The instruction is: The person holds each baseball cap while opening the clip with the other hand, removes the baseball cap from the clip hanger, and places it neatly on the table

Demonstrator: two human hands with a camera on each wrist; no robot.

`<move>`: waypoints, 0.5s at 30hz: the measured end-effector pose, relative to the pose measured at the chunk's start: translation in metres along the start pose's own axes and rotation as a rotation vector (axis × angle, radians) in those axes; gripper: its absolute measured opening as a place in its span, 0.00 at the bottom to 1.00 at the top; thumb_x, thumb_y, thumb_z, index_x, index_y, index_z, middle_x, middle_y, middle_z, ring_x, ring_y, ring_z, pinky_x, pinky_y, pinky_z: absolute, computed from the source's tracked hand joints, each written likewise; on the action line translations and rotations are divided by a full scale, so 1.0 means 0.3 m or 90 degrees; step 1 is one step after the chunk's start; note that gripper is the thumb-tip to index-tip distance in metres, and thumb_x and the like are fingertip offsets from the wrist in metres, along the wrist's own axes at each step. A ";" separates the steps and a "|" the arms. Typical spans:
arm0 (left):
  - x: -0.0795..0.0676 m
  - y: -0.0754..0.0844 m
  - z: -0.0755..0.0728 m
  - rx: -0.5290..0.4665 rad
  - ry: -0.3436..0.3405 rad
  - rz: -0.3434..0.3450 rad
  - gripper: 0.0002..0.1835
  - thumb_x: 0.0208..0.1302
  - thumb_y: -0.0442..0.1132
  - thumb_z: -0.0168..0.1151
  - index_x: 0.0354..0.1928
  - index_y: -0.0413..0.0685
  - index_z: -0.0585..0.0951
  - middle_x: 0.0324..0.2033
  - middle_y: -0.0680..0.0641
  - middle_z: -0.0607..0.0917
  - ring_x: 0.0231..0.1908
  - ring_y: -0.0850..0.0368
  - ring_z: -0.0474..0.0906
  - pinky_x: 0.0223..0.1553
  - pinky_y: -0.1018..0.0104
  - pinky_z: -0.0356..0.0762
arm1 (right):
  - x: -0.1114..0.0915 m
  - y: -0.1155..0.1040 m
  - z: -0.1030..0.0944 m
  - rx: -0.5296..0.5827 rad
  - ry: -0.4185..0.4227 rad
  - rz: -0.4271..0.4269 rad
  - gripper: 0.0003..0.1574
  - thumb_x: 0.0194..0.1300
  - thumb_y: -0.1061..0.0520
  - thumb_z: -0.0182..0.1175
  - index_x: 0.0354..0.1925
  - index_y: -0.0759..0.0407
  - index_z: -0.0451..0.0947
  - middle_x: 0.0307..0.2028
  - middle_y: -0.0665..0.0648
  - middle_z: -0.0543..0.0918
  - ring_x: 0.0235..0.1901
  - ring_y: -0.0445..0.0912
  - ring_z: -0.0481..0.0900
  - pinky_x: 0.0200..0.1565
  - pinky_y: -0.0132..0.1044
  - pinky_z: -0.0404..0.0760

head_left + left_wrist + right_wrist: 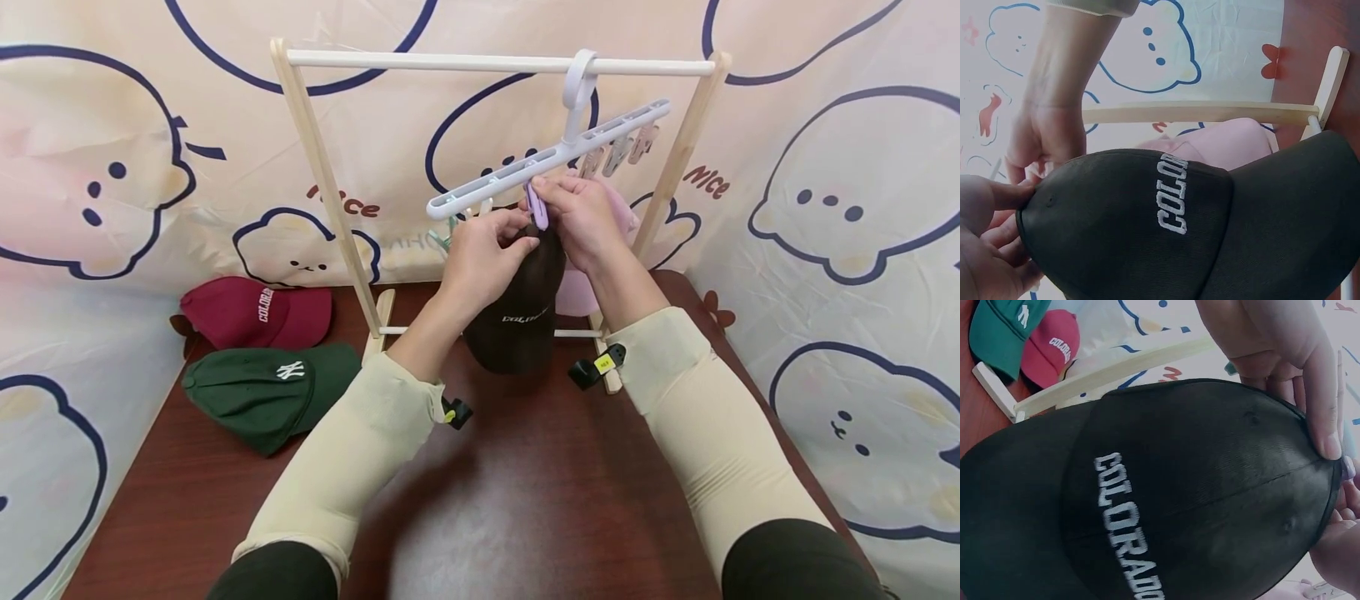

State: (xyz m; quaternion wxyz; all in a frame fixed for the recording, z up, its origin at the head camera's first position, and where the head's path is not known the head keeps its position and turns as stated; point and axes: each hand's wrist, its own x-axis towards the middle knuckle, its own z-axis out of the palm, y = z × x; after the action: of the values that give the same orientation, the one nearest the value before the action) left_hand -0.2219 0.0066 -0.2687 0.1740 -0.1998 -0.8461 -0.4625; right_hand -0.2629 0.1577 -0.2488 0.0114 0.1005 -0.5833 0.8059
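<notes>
A black cap (517,343) with white lettering hangs brim down beneath a pale lavender clip hanger (543,160). My left hand (486,257) pinches the top edge of its crown, thumb on the outside in the left wrist view. With my right hand (583,218) I pinch a purple clip (537,208) just under the hanger bar, at the cap's top edge. Whether the clip's jaws have closed on the fabric I cannot tell, since fingers cover that spot. Behind the black cap, a pink cap (1229,142) is partly hidden.
The hanger hooks over the white rail (420,61) of a wooden rack (318,179). More clips (618,155) dangle from its right end, and a green clip (441,239) from its left. A maroon cap (300,321) and a green cap (247,387) lie on the brown table (480,517).
</notes>
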 end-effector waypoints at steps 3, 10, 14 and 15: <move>-0.015 -0.007 0.004 0.002 -0.012 0.010 0.13 0.61 0.39 0.70 0.47 0.43 0.86 0.40 0.47 0.89 0.38 0.57 0.85 0.44 0.67 0.80 | -0.002 0.002 0.004 -0.014 -0.007 -0.004 0.14 0.70 0.63 0.58 0.28 0.61 0.86 0.24 0.55 0.86 0.27 0.44 0.84 0.34 0.32 0.82; -0.060 -0.037 0.024 -0.013 -0.046 0.013 0.10 0.62 0.39 0.69 0.45 0.45 0.86 0.36 0.49 0.89 0.36 0.60 0.82 0.42 0.68 0.79 | -0.009 0.002 0.013 -0.019 0.004 -0.012 0.11 0.70 0.62 0.58 0.33 0.65 0.85 0.25 0.57 0.86 0.24 0.46 0.85 0.33 0.33 0.83; -0.087 -0.063 0.035 -0.031 -0.060 0.005 0.10 0.62 0.39 0.69 0.44 0.45 0.86 0.35 0.49 0.89 0.37 0.60 0.83 0.43 0.67 0.79 | -0.016 0.004 0.012 -0.018 0.013 -0.017 0.08 0.68 0.62 0.61 0.35 0.65 0.85 0.28 0.59 0.87 0.26 0.47 0.86 0.37 0.34 0.85; -0.094 -0.071 0.036 -0.038 -0.063 0.000 0.10 0.61 0.39 0.69 0.43 0.45 0.85 0.35 0.50 0.89 0.37 0.60 0.83 0.44 0.67 0.79 | -0.017 0.005 0.012 -0.022 0.009 -0.019 0.08 0.68 0.62 0.61 0.35 0.64 0.85 0.28 0.58 0.87 0.26 0.47 0.86 0.38 0.34 0.84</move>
State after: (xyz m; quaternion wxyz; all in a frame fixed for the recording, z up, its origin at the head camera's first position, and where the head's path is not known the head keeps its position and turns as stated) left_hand -0.2095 0.0004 -0.3029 0.1257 -0.2278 -0.8393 -0.4773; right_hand -0.2576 0.1544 -0.2501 0.0293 0.1035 -0.5955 0.7961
